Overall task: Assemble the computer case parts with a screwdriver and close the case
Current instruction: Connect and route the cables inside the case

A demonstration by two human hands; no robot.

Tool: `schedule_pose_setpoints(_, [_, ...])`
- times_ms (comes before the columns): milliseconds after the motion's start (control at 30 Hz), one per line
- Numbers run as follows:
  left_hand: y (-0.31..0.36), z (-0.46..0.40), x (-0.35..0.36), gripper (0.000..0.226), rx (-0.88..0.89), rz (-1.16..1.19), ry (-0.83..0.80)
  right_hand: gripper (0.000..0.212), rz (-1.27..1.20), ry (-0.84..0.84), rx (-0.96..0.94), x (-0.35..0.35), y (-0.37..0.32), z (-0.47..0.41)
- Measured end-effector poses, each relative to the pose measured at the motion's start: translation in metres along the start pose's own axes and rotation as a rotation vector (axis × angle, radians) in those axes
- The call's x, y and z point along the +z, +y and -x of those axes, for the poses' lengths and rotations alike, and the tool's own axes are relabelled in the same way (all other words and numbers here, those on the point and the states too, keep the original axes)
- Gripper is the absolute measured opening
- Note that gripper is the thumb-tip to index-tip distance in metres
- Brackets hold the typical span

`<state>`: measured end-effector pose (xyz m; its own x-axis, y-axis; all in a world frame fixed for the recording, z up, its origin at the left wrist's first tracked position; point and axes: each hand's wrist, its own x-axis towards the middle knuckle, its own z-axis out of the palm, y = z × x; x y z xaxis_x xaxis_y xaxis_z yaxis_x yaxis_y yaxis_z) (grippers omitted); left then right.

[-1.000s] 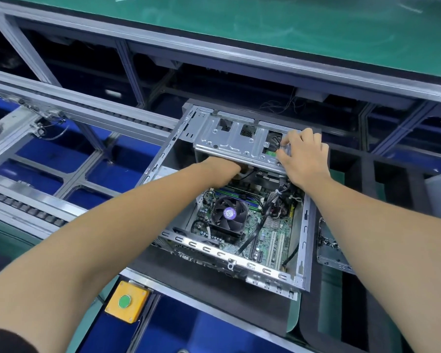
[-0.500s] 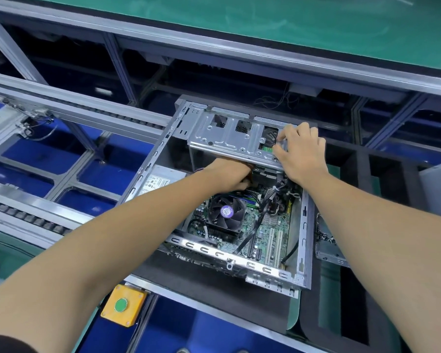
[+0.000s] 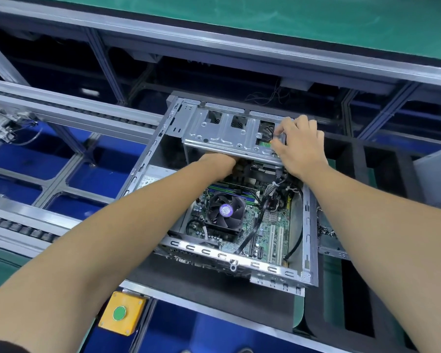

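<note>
An open computer case (image 3: pixel 308 225) lies on a black foam pad, its motherboard and black CPU fan (image 3: pixel 224 211) exposed. A silver metal drive cage (image 3: pixel 222 133) spans the case's far end. My left hand (image 3: pixel 219 161) reaches under the cage's front edge, and its fingers are hidden beneath the metal. My right hand (image 3: pixel 299 146) lies on the cage's right end with fingers curled over its edge and fingertips near a small green part. No screwdriver is in view.
A yellow box with a green button (image 3: pixel 121 314) sits at the near edge. A grey metal panel (image 3: pixel 329 240) lies right of the case. Conveyor rails (image 3: pixel 61 108) run on the left, and a green-topped bench (image 3: pixel 265 14) stands behind.
The view has shifted slightly. My right hand's fingers have curled tighter at the cage's right end. My left hand stays under the cage.
</note>
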<state>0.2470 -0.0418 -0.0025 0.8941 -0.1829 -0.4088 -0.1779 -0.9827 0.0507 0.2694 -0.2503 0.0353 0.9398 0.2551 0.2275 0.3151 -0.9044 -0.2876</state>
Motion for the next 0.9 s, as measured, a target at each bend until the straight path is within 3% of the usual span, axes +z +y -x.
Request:
schedule_pose_setpoints(133, [0.000,-0.005,0.004,0.035,0.074,0.156,0.020,0.011,-0.006,0.002,-0.004,0.000,0.000,0.001])
schedule_pose_setpoints(333, [0.003,-0.008,0.005,0.032,-0.015,0.278,-0.008,0.010,0.005,0.006,-0.002,-0.001,-0.001,0.001])
schedule_pose_setpoints(500, [0.011,-0.011,0.008,0.045,0.068,0.508,0.001,0.012,0.019,0.014,-0.006,-0.001,-0.001,0.001])
schedule_pose_setpoints(700, [0.011,-0.017,0.009,0.060,0.044,0.361,-0.032,0.014,0.029,0.013,-0.007,0.000,-0.001,0.001])
schedule_pose_setpoints(900, [0.010,-0.015,0.010,0.054,0.133,0.219,-0.006,0.015,0.029,0.021,-0.019,-0.001,-0.001,0.002])
